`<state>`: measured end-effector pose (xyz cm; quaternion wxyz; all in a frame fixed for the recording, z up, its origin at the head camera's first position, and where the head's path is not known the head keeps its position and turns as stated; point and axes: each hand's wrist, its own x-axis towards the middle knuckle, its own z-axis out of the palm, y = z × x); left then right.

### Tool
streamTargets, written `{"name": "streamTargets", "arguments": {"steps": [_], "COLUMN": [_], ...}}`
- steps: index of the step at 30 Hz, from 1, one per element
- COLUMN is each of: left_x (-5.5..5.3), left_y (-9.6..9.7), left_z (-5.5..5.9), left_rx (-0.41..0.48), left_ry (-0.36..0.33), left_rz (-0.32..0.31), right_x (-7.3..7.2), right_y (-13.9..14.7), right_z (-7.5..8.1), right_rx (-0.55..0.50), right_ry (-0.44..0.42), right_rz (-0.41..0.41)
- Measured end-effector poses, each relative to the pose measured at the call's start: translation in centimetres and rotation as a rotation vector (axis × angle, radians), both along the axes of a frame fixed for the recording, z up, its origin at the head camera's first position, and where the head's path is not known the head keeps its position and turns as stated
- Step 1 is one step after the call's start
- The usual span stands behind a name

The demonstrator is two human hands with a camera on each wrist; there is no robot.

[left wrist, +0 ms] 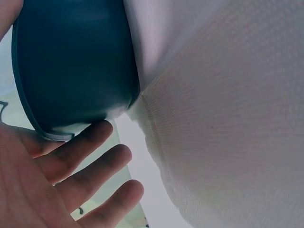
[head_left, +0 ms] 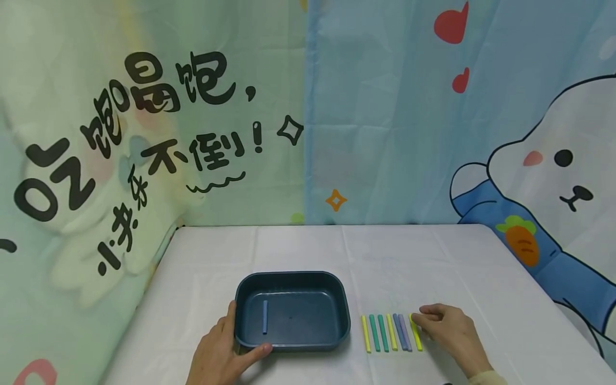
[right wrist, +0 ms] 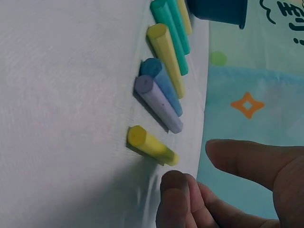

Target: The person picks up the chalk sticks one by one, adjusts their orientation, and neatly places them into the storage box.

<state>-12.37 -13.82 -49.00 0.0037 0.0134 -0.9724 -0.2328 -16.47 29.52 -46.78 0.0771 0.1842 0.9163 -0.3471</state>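
A dark blue tray [head_left: 291, 342] stands on the table with one blue chalk stick [head_left: 265, 317] lying in it. At its front left corner is my left hand [head_left: 216, 353], thumb against the front wall and fingers along the left side. The left wrist view shows those fingers nearly straight and spread beside the tray [left wrist: 71, 61]. My right hand [head_left: 452, 334] is at the rightmost yellow chalk stick [head_left: 416, 337]. In the right wrist view, a gap separates its thumb and fingers near that yellow stick [right wrist: 151, 145], which lies on the cloth.
Right of the tray, several more chalk sticks lie in a row: yellow [head_left: 366, 334], green [head_left: 383, 332], another yellow [head_left: 392, 331], blue and purple [head_left: 405, 332]. A white cloth [head_left: 409, 256] covers the table. Printed curtains [head_left: 385, 133] hang behind and to the left.
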Motion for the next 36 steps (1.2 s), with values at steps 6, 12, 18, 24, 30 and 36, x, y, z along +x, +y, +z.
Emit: {"name": "streamTargets", "arguments": {"steps": [6,12,18,24,30,36], "left_x": [-0.02,-0.05,-0.08,-0.04,-0.02,0.03], "left_y": [-0.01,0.03,0.0,-0.12,-0.14,-0.19], "left_z": [0.04,0.09,0.1,0.06,0.0,-0.1], "left_rx": [0.004,0.005,0.004,0.001,-0.003,-0.004], "left_ry": [-0.003,0.001,-0.005,0.011,0.047,0.055], "left_rz": [-0.003,-0.006,-0.003,-0.008,-0.021,-0.026], "right_x": [-0.07,-0.12,-0.29,-0.57,-0.91,-0.89], "right_y": [0.22,0.31,-0.02,-0.37,-0.17,0.04], "right_z": [-0.54,-0.91,-0.83,-0.65,-0.76,-0.74], "right_rx": [0.021,0.034,0.06,0.077,0.092,0.068], "right_ry": [-0.018,-0.005,-0.01,-0.025,-0.049,-0.056], "right_rz": [0.052,0.083,0.104,0.117,0.129,0.121]}}
